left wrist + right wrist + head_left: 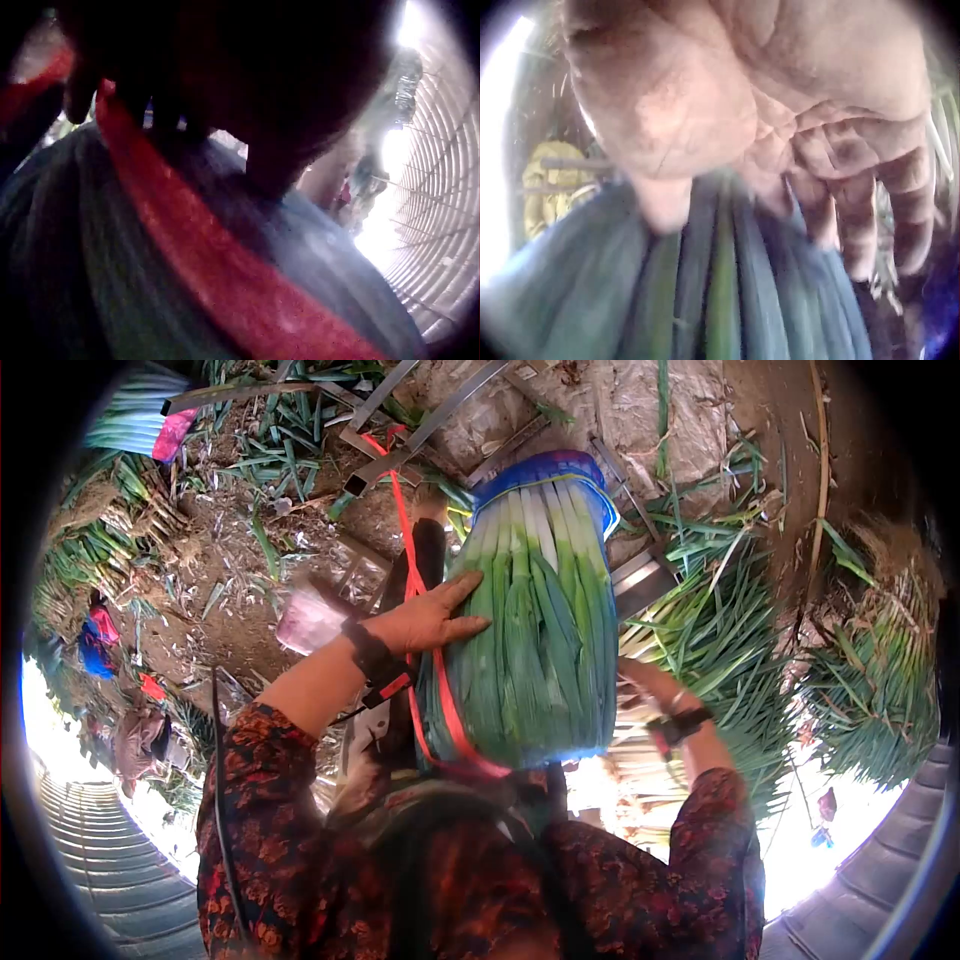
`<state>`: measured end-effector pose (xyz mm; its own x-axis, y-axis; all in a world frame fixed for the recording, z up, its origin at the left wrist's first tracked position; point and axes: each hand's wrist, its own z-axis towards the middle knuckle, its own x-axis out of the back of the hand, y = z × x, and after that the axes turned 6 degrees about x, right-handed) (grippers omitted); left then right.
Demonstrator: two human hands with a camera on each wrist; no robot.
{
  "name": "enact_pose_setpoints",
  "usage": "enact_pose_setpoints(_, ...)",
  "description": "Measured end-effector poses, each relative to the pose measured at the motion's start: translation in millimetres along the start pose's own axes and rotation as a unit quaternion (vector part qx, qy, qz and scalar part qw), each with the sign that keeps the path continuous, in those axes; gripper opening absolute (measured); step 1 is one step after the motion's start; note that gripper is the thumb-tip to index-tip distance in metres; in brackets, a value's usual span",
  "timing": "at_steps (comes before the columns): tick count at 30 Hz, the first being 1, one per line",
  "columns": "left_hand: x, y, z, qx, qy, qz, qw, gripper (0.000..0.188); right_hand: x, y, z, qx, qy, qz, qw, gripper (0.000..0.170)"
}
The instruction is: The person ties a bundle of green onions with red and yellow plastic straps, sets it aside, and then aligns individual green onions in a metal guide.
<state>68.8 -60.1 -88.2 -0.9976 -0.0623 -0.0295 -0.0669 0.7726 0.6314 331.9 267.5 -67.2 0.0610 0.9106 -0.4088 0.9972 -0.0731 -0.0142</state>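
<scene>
A thick bundle of long green onions (530,630) in clear plastic lies before the person, white stalks away and leaves toward the body. A blue wrap (550,466) covers its far end. The left hand (430,618) rests on its left side, thumb and fingers spread. Past that hand runs a red strap (447,700), looping below the bundle's left edge; it crosses the leaves close up in the dark left wrist view. At the right side, the right hand (648,682) lies along the bundle, partly hidden. In the right wrist view its fingers extend loosely over the leaves (720,292).
Metal frame bars (440,420) stand beyond the bundle. Loose onions (720,650) lie right, with another pile (870,680) farther out. More onions (120,520) and a wrapped bundle (135,415) are at left. Plant scraps litter the earth floor (250,600).
</scene>
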Motion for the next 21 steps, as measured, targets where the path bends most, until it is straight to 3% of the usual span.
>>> enact_pose_setpoints(2,18.6,-10.3,12.6,0.029,-0.047,-0.058,0.997,0.069,64.5,-18.2,9.9,0.024,0.056,-0.196,0.979,0.04)
enact_pose_setpoints(3,25.4,-14.6,17.0,0.046,-0.075,-0.086,0.992,0.065,93.4,-30.5,21.3,0.092,0.112,-0.218,0.965,0.035)
enact_pose_setpoints(4,31.9,-8.6,18.4,0.069,-0.041,-0.178,0.981,0.049,114.2,-53.5,38.5,0.062,0.176,-0.347,0.919,0.034)
enact_pose_setpoints(5,37.6,-11.3,23.3,0.087,-0.032,-0.124,0.988,0.046,135.6,-75.9,56.1,0.014,0.234,-0.461,0.856,0.033)
enact_pose_setpoints(6,43.8,-19.2,31.4,0.105,-0.023,-0.072,0.992,0.043,175.9,-59.6,93.3,0.174,0.303,-0.515,0.783,0.04)
enact_pose_setpoints(7,45.9,-31.9,39.8,0.126,-0.017,-0.02,0.992,0.04,174.6,-90.9,108.3,0.136,0.312,-0.509,0.79,0.042)
enact_pose_setpoints(8,42.7,-48.2,46.5,0.108,0.029,0.053,0.992,0.038,180.6,-104.2,132.5,0.19,0.31,-0.472,0.803,0.047)
enact_pose_setpoints(10,33.8,-76.3,57.0,0.066,0.081,0.154,0.983,0.032,167.2,-139.2,172.4,0.217,0.293,-0.504,0.783,0.058)
enact_pose_setpoints(12,33.8,-71.3,64.9,0.096,0.105,0.202,0.969,0.029,166.7,-142.0,234.1,0.234,0.349,-0.489,0.765,0.064)
enact_pose_setpoints(14,35.6,-72.2,82.8,0.126,0.127,0.208,0.962,0.028,143.7,-156.4,254.7,0.183,0.352,-0.49,0.776,0.068)
enact_pose_setpoints(15,36.7,-73.2,92.6,0.09,0.139,0.199,0.966,0.029,133.8,-161.9,257.8,0.156,0.353,-0.491,0.781,0.071)
enact_pose_setpoints(16,38.0,-71.3,100.8,0.056,0.15,0.189,0.969,0.03,141.2,-153.5,272.0,0.223,0.387,-0.491,0.748,0.057)
enact_pose_setpoints(19,40.6,-58.6,129.7,0.012,0.155,0.101,0.983,0.039,156.2,-166.7,253.7,0.218,0.271,-0.603,0.718,0.041)
enact_pose_setpoints(20,42.5,-52.3,140.4,0.004,0.154,0.064,0.986,0.043,130.9,-179.6,220.3,0.241,0.275,-0.452,0.813,0.03)
enact_pose_setpoints(21,42.0,-47.9,150.2,-0.027,0.16,0.068,0.984,0.048,113.2,-183.0,197.8,0.255,0.261,-0.399,0.841,0.028)
